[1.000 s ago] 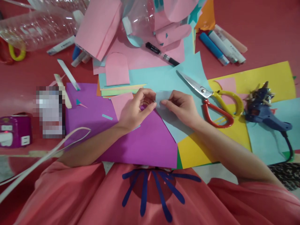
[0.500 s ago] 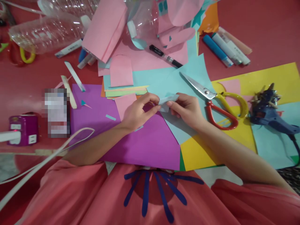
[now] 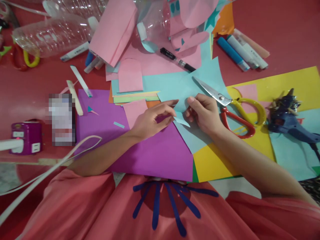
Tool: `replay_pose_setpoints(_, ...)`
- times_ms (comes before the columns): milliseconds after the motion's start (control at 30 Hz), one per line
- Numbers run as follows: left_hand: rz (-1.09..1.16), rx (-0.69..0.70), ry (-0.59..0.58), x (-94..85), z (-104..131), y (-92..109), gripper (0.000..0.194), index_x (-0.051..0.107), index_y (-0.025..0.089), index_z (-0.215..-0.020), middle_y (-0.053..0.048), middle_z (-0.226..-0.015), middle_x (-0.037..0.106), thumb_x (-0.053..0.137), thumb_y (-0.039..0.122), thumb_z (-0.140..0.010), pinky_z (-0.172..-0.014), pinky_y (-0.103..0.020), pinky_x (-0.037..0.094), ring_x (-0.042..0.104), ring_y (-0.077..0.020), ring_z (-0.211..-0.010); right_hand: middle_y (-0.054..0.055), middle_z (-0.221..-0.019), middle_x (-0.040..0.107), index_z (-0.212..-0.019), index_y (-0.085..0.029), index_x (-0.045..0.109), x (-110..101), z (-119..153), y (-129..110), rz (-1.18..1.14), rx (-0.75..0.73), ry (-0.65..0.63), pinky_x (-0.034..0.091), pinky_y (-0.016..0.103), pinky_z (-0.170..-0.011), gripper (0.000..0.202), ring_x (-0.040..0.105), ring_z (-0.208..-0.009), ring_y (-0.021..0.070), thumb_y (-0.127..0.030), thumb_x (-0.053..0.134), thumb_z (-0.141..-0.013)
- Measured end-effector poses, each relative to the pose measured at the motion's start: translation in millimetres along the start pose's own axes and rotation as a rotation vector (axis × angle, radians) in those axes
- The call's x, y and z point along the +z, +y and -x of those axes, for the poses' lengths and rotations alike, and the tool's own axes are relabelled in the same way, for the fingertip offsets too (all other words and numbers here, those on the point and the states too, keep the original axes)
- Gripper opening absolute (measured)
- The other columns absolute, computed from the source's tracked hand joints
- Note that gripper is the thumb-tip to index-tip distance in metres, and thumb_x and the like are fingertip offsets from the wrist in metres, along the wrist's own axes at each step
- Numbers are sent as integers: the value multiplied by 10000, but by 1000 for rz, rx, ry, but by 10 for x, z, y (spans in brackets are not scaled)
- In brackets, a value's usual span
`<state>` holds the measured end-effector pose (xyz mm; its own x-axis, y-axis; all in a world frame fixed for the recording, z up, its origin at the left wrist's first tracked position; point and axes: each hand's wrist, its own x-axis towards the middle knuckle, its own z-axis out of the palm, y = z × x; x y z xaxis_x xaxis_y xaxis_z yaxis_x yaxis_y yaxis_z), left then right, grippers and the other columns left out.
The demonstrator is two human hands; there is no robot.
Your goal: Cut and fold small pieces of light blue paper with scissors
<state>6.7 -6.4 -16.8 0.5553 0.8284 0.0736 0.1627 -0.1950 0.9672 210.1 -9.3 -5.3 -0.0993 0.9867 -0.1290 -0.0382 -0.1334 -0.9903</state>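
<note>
Left hand (image 3: 149,121): forearm entering from lower left, palm turned inward, thumb and fingers pinched narrowly on the left edge of one small light-blue paper piece (image 3: 180,113). Right hand (image 3: 203,113): forearm entering from lower right, fingers curled, thumb and forefinger pinching the same piece's upper right. Paper piece: one, held just above the purple sheet (image 3: 140,146) and the light-blue sheet (image 3: 190,87), long axis running upper left to lower right, pointed corner aimed lower right. Scissors (image 3: 230,106): one pair beside the right hand, red and yellow handles, blades pointing upper left. Markers (image 3: 241,50): three, lying parallel. Glue gun (image 3: 290,121): one, blue, far right.
</note>
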Motion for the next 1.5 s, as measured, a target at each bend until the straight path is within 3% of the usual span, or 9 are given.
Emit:
replay_pose_setpoints(133,-49,-61,-22,-26,5,63,466,712,231,-941,-49,-985,744,421,589,-1006,-802,-299,546,687,-163,-864,-52,-485,518,-600,-248,424,-20,4,20,6,26,5,335,263,-369,575,421,-381,79,-721,684,-799)
replay_pose_setpoints(233,-98,-127,4,-3,5,68,328,712,221,-944,-11,-839,712,554,507,-965,-685,-250,510,637,-124,-725,-46,-495,528,-607,-249,429,-24,4,14,16,34,-2,334,268,-374,578,424,-383,80,-737,674,-795)
replay_pose_setpoints(333,-42,-127,35,38,6,41,242,687,222,-1044,-4,-889,702,633,427,-927,-693,-219,514,636,-104,-747,-43,-525,548,-633,-245,454,-10,6,-9,18,2,-8,335,264,-380,550,437,-382,75,-715,682,-807)
replay_pose_setpoints(500,36,-92,73,61,12,-15,330,625,254,-1231,2,-933,657,643,390,-931,-670,-187,509,598,-79,-725,-44,-546,562,-666,-236,491,16,22,-19,78,-40,-45,352,254,-418,471,499,-419,89,-603,742,-821)
replay_pose_setpoints(733,-56,-86,34,34,12,36,237,650,241,-1063,-4,-953,686,601,444,-953,-778,-242,521,636,-118,-815,-47,-490,551,-617,-219,530,11,23,-23,159,-24,-76,365,257,-446,448,498,-433,92,-550,722,-850)
replay_pose_setpoints(967,-110,5,-107,-23,-35,117,631,516,218,-711,-13,-711,562,291,748,-970,-626,-303,454,528,-142,-640,-48,-545,536,-651,-234,530,-2,1,15,62,-34,7,367,258,-419,473,464,-422,85,-631,735,-805)
replay_pose_setpoints(1067,-100,25,-117,-35,-29,136,676,552,213,-679,-30,-699,605,229,714,-998,-665,-313,475,581,-155,-660,-48,-570,529,-688,-245,530,-26,-12,60,16,-20,46,392,266,-428,472,461,-427,85,-661,721,-804)
replay_pose_setpoints(1267,-102,21,-150,-45,-8,152,634,742,204,-869,-48,-856,765,314,645,-1024,-732,-266,502,692,-155,-797,-61,-588,488,-699,-246,480,-41,-49,81,-44,-17,79,386,245,-404,473,450,-420,72,-634,720,-821)
replay_pose_setpoints(1500,-169,102,-233,0,-18,127,382,791,224,-934,-42,-803,766,493,454,-1000,-706,-247,516,676,-145,-728,-75,-550,453,-667,-249,430,-37,-81,49,-78,32,114,355,240,-386,524,406,-401,70,-646,757,-763)
